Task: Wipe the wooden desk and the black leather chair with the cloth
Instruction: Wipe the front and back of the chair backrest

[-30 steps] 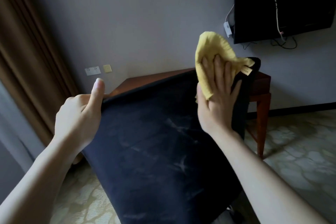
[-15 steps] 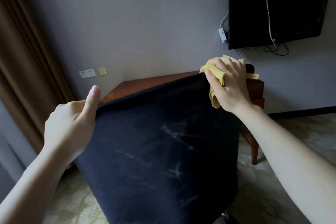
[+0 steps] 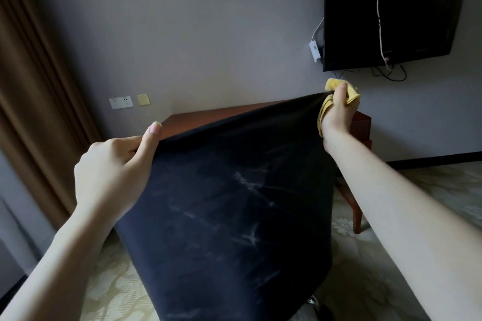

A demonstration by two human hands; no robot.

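Black leather chair back (image 3: 234, 216), pale-streaked, fills the near centre before the reddish-brown wooden desk (image 3: 208, 116); left hand (image 3: 114, 172) clamps its top-left edge, right hand (image 3: 337, 112) at the far top-right corner is fisted around the crumpled yellow cloth (image 3: 339, 91).
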